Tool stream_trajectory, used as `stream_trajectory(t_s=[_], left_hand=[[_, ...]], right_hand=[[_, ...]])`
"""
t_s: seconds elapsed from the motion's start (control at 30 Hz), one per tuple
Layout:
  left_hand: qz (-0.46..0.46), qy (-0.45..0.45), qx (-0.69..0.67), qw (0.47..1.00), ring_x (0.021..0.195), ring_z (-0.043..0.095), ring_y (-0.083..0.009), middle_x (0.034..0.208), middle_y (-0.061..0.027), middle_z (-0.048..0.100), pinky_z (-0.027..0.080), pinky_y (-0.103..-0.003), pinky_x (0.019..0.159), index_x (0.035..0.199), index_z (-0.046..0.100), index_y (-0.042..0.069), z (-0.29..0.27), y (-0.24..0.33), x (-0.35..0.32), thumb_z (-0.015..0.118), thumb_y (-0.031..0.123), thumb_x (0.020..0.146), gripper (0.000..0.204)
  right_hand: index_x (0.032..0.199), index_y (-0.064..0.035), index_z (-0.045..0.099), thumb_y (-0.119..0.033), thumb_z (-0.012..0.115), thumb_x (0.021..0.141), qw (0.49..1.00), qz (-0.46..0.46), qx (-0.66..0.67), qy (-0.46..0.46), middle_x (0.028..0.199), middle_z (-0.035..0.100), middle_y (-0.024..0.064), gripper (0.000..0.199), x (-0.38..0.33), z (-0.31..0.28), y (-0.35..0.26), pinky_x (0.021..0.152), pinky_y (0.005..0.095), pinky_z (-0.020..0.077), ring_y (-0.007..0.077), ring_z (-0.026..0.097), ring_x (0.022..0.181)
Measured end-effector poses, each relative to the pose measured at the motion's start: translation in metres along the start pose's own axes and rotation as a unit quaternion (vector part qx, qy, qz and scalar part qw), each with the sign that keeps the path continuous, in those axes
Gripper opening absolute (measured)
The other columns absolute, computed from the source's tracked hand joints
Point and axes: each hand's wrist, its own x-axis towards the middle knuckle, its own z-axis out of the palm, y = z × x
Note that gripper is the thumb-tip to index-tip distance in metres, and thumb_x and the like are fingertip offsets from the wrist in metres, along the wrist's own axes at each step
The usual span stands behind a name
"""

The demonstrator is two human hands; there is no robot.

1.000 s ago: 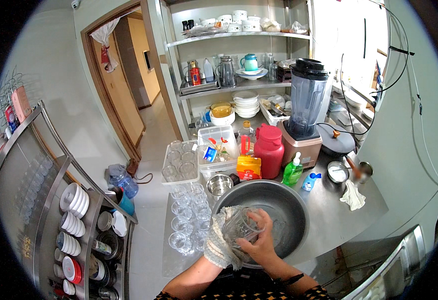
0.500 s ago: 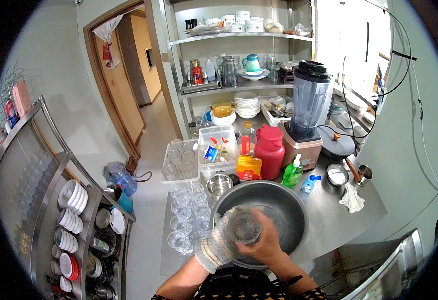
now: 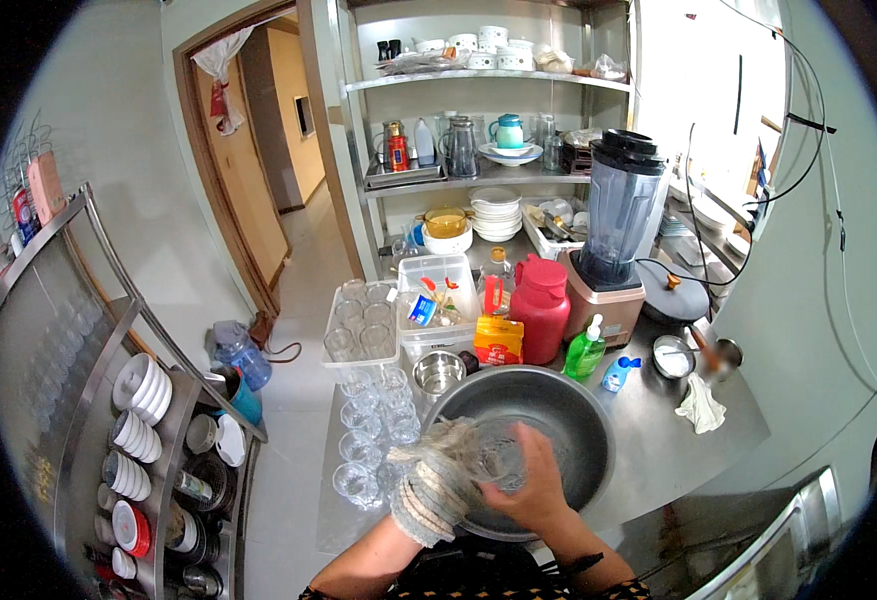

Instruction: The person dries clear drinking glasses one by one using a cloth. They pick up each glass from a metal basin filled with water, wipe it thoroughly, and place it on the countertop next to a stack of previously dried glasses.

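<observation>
Over the big dark grey basin, a clear drinking glass is held between my two hands. My right hand is bare, its thumb and fingers wrapped round the glass's right side. On my left hand is a grey and cream knitted glove; it grips the glass from the left, its fingers smeared by motion and partly hidden. Just left of the basin, several clear glasses stand in rows on the steel table.
Behind the basin stand a steel bowl, yellow packet, red jug, green soap bottle and blender. A white cloth lies at right. A bin of glasses is far left; a dish rack stands beyond the floor gap.
The glass has tilted and turned slightly between my hands. My gloved left hand has twisted against it, while my right hand keeps its hold in nearly the same place.
</observation>
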Motion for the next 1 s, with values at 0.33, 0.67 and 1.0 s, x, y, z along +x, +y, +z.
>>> stream_trajectory(t_s=[0.33,0.67,1.0], left_hand=[[-0.115,-0.141,-0.021,0.983,0.098,0.052,-0.0212,0.111,-0.0115,0.050,0.047,-0.033,0.082,0.114,0.043,0.003,-0.001,0.000,-0.006,0.042,0.013,0.085,0.030],[-0.150,-0.073,-0.009,0.986,0.086,0.056,-0.0205,0.099,-0.0100,0.056,0.049,-0.033,0.075,0.106,0.050,0.003,-0.053,-0.019,0.007,0.047,0.018,0.084,0.027],[-0.089,-0.030,0.004,0.996,0.094,0.054,-0.0238,0.104,-0.0129,0.053,0.045,-0.035,0.083,0.109,0.046,0.000,-0.058,-0.017,0.013,0.040,0.019,0.086,0.031]], right_hand=[[0.122,-0.0057,0.033,-0.023,0.078,0.052,0.985,-0.142,0.085,-0.042,0.117,0.044,0.0167,0.085,0.006,-0.012,0.017,0.088,0.0404,0.0369,0.0326,0.044,0.105],[0.120,-0.0044,0.038,-0.027,0.077,0.053,0.983,-0.012,0.128,-0.134,0.115,0.046,0.0158,0.080,-0.003,-0.015,0.017,0.087,0.0368,0.0376,0.0303,0.046,0.104],[0.126,-0.0018,0.032,-0.025,0.069,0.066,0.944,0.156,0.212,-0.201,0.115,0.047,0.0159,0.075,-0.005,-0.017,0.017,0.085,0.0317,0.0391,0.0216,0.049,0.101]])
